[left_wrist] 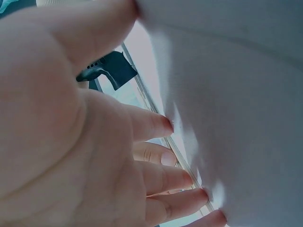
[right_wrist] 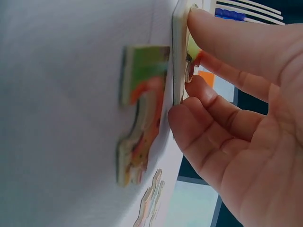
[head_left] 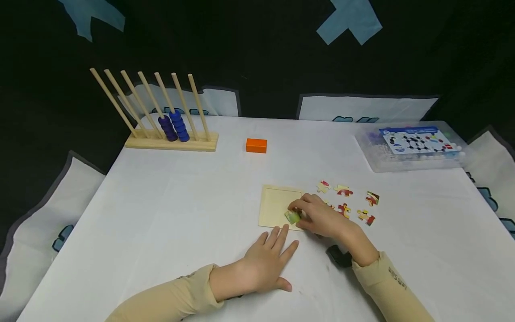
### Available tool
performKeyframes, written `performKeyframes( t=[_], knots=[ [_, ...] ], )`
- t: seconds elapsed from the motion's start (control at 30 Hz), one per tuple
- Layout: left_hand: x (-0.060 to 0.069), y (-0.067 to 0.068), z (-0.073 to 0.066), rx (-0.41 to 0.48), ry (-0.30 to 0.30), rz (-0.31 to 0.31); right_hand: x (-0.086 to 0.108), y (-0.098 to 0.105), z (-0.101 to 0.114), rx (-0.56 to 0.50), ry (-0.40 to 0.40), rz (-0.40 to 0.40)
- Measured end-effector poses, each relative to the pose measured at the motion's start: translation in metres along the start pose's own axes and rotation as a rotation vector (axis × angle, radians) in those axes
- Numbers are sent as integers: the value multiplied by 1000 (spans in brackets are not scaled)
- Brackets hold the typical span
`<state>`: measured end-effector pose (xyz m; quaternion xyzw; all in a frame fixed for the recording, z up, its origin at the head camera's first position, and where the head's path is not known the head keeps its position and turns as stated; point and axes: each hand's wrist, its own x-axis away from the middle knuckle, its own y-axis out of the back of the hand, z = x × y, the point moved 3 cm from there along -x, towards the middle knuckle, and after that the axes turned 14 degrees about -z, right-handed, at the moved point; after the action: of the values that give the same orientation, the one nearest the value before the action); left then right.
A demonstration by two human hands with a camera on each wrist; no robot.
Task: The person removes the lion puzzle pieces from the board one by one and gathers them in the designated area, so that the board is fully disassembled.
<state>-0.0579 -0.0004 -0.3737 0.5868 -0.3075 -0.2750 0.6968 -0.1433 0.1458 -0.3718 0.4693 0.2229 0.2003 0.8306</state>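
A pale wooden puzzle board [head_left: 275, 201] lies on the white table in the head view. Over its lower right part, my right hand [head_left: 322, 217] pinches a green puzzle piece [head_left: 293, 217] between thumb and fingers. The right wrist view shows this green piece [right_wrist: 193, 49] against the board, partly hidden by the fingers. My left hand [head_left: 265, 264] rests palm down with fingers spread, its fingertips at the board's lower edge. Several loose puzzle pieces [head_left: 344, 191] lie right of the board. Another green and orange piece [right_wrist: 144, 113] lies close by in the right wrist view.
A wooden counting frame [head_left: 170, 144] with upright rods and blue and purple beads stands at the back left. An orange block [head_left: 256, 145] sits near the back middle. A clear plastic box [head_left: 414, 161] with a printed card is at the back right.
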Motion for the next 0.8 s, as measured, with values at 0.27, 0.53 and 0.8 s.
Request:
performKeyframes(
  t=[0.27, 0.53, 0.8],
  knots=[
    [-1, 1, 1, 9, -11, -14, 0, 0, 0, 9, 29, -10],
    [-1, 1, 0, 7, -6, -2, 0, -1, -1, 7, 39, -27],
    [-1, 1, 0, -10, -3, -5, -2, -1, 0, 19, 57, -29]
  ],
)
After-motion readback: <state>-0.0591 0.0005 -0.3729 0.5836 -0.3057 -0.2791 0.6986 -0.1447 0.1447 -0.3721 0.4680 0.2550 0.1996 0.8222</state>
